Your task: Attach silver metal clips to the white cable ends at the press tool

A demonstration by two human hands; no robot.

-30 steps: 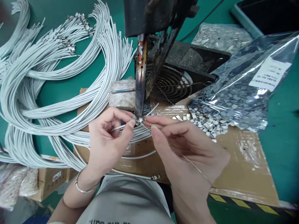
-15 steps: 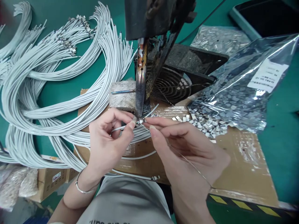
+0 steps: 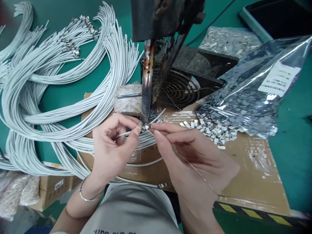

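My left hand pinches the end of a white cable with a small metal terminal, held right under the tip of a fixed soldering iron. My right hand pinches a thin solder wire, whose far end reaches the terminal at the iron's tip. Both hands rest over a brown cardboard sheet. A silver bracelet circles my left wrist.
A big bundle of white cables lies on the green table to the left. A black fan stands behind the iron. A plastic bag of small metal terminals spills onto the cardboard at right. A small carton sits lower left.
My right hand has drawn back slightly toward me along the solder wire. The left hand and the cable end stay at the iron's tip.
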